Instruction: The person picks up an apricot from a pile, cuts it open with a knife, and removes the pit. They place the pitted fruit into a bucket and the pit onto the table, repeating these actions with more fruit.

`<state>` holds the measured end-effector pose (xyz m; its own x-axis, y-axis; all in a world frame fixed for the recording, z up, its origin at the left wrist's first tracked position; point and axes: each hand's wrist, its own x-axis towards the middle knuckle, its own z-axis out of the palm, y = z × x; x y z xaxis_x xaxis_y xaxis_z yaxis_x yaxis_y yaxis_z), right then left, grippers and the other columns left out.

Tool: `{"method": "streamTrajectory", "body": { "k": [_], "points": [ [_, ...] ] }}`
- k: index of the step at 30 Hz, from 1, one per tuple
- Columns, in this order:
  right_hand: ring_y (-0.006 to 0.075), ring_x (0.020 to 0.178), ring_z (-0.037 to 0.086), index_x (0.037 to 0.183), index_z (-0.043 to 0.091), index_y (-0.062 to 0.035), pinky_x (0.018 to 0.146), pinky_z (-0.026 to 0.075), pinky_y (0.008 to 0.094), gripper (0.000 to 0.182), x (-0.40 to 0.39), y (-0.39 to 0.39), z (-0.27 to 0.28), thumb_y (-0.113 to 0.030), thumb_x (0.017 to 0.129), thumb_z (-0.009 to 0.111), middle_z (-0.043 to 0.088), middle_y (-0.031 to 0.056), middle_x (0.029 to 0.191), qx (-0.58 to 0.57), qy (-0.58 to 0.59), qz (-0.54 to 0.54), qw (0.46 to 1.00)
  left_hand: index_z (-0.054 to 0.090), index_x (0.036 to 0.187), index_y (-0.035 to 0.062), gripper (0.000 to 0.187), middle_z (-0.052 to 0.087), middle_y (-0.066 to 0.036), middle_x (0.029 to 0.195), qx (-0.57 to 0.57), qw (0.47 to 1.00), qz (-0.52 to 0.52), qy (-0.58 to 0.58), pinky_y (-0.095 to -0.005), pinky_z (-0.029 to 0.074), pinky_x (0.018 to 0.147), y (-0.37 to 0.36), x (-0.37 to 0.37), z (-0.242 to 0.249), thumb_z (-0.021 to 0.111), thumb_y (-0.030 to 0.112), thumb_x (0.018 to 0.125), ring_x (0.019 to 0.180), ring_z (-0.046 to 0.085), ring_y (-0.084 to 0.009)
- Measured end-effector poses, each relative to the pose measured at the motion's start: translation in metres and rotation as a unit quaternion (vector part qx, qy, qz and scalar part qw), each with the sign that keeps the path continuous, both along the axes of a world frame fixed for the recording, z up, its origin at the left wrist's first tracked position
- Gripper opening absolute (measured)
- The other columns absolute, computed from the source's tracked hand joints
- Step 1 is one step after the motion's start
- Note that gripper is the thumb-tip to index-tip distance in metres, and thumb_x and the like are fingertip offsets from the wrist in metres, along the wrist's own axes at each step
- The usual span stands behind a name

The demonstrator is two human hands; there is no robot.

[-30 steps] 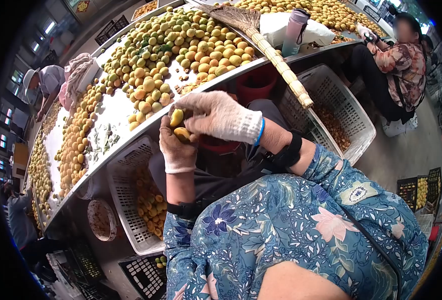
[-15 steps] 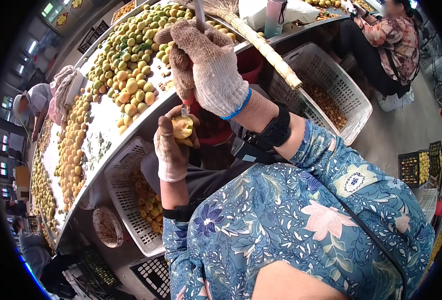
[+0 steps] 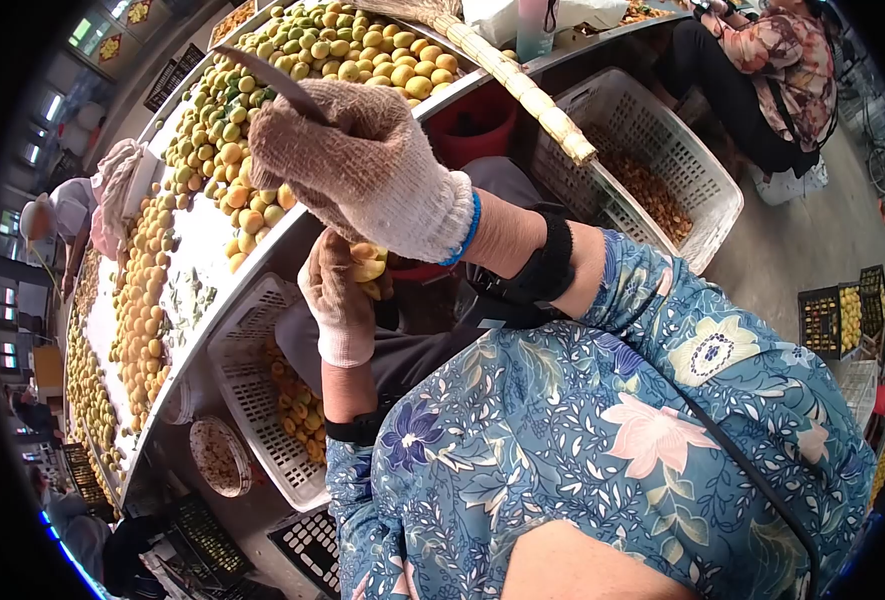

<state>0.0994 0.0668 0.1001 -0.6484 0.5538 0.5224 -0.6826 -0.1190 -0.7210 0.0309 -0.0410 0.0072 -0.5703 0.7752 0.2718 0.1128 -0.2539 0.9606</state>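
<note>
At ten o'clock, the gloved left hand (image 3: 330,288) pinches a cut yellow fruit (image 3: 368,264); the right hand (image 3: 357,170), at eleven, is fisted around a knife (image 3: 276,82). A loosened grip could gash the left.

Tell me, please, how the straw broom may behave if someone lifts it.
The straw broom is probably light, being bundled straw. Its tightly bound handle looks stiff. It might tip if nudged, because the handle juts beyond the table edge.

A straw broom (image 3: 518,86) lies beside a tumbler (image 3: 536,38), while a bicycle (image 3: 883,168) stands beyond a seated person (image 3: 774,60).
</note>
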Motion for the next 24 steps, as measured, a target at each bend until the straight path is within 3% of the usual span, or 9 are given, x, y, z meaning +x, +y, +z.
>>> {"method": "streamTrajectory", "body": {
  "k": [5, 7, 8, 14, 17, 18, 19, 23, 24],
  "points": [
    [0.0024, 0.048, 0.047, 0.087, 0.064, -0.0054, 0.04, 0.036, 0.0186, 0.025, -0.005, 0.011, -0.006, -0.03, 0.092, 0.063, 0.058, -0.0025, 0.064, 0.0, -0.02, 0.003, 1.0, 0.059, 0.1, -0.0029, 0.047, 0.061, -0.009, 0.069, -0.01, 0.999, -0.015, -0.049, -0.019, 0.036, 0.042, -0.003, 0.006, 0.003, 0.049, 0.043, 0.097, 0.047, 0.05, -0.0092],
    [0.0068, 0.041, 0.043, 0.083, 0.061, -0.0053, 0.035, 0.033, 0.0226, 0.033, -0.001, 0.026, -0.009, -0.035, 0.096, 0.055, 0.053, -0.0009, 0.059, -0.095, 0.009, 0.113, 0.989, 0.059, 0.1, -0.0028, 0.046, 0.06, -0.008, 0.068, -0.003, 0.998, -0.022, -0.057, -0.0186, 0.036, 0.042, -0.004, 0.008, 0.009, 0.049, 0.042, 0.096, 0.047, 0.049, -0.0088],
    [0.01, 0.037, 0.038, 0.079, 0.059, -0.0061, 0.032, 0.031, 0.0256, 0.038, 0.002, 0.026, -0.006, -0.037, 0.098, 0.048, 0.047, -0.0002, 0.056, -0.14, -0.035, 0.091, 0.985, 0.059, 0.1, -0.003, 0.046, 0.06, -0.008, 0.068, -0.001, 0.998, -0.029, -0.059, -0.0185, 0.036, 0.041, -0.005, 0.01, 0.012, 0.049, 0.042, 0.096, 0.046, 0.049, -0.0085],
    [0.0089, 0.039, 0.032, 0.078, 0.054, -0.0085, 0.033, 0.027, 0.0252, 0.034, -0.004, 0.044, -0.022, -0.037, 0.096, 0.05, 0.033, -0.0043, 0.054, -0.309, -0.04, 0.14, 0.94, 0.058, 0.101, -0.0042, 0.045, 0.06, -0.008, 0.068, -0.008, 0.999, -0.02, -0.038, -0.0201, 0.035, 0.041, -0.005, 0.015, 0.018, 0.045, 0.039, 0.097, 0.045, 0.047, -0.0094],
    [0.0092, 0.038, 0.032, 0.076, 0.053, -0.0104, 0.033, 0.027, 0.0256, 0.033, -0.008, 0.052, -0.033, -0.037, 0.095, 0.05, 0.032, -0.0054, 0.054, -0.383, -0.007, 0.173, 0.907, 0.058, 0.098, -0.0038, 0.032, 0.06, -0.009, 0.067, 0.008, 0.999, 0.004, -0.049, -0.0226, 0.039, 0.044, 0.001, 0.012, 0.016, 0.054, 0.027, 0.094, 0.046, 0.051, -0.0117],
    [0.0093, 0.038, 0.032, 0.075, 0.052, -0.0118, 0.032, 0.026, 0.0256, 0.032, -0.01, 0.053, -0.034, -0.036, 0.095, 0.05, 0.031, -0.0064, 0.054, -0.398, -0.013, 0.166, 0.902, 0.057, 0.098, -0.0034, 0.024, 0.06, -0.009, 0.067, 0.094, 0.966, 0.083, 0.226, -0.0235, 0.041, 0.045, 0.01, 0.007, 0.011, 0.058, 0.019, 0.09, 0.048, 0.053, -0.0121],
    [0.0093, 0.038, 0.032, 0.075, 0.052, -0.0118, 0.032, 0.026, 0.0256, 0.032, -0.011, 0.053, -0.036, -0.036, 0.095, 0.05, 0.031, -0.0064, 0.054, -0.399, -0.014, 0.167, 0.902, 0.056, 0.097, -0.003, 0.019, 0.059, -0.009, 0.068, 0.171, 0.847, 0.155, 0.48, -0.0245, 0.042, 0.046, 0.014, 0.005, 0.008, 0.063, 0.01, 0.086, 0.05, 0.055, -0.0126],
    [0.0097, 0.038, 0.032, 0.074, 0.052, -0.0126, 0.032, 0.025, 0.0256, 0.033, -0.012, 0.057, -0.043, -0.038, 0.095, 0.049, 0.03, -0.0068, 0.052, -0.416, 0.005, 0.221, 0.882, 0.054, 0.096, -0.0023, 0.021, 0.06, -0.01, 0.069, 0.123, 0.845, 0.15, 0.498, -0.0285, 0.046, 0.05, 0.005, 0.012, 0.014, 0.065, -0.003, 0.079, 0.055, 0.059, -0.0163],
    [0.0097, 0.037, 0.031, 0.074, 0.052, -0.0129, 0.033, 0.026, 0.0254, 0.033, -0.013, 0.058, -0.046, -0.038, 0.096, 0.048, 0.029, -0.0068, 0.052, -0.417, 0.015, 0.246, 0.875, 0.054, 0.096, -0.0021, 0.02, 0.059, -0.01, 0.069, 0.089, 0.898, 0.129, 0.411, -0.0288, 0.046, 0.05, 0.002, 0.015, 0.01, 0.065, -0.002, 0.079, 0.056, 0.059, -0.0165]
  ]
}}
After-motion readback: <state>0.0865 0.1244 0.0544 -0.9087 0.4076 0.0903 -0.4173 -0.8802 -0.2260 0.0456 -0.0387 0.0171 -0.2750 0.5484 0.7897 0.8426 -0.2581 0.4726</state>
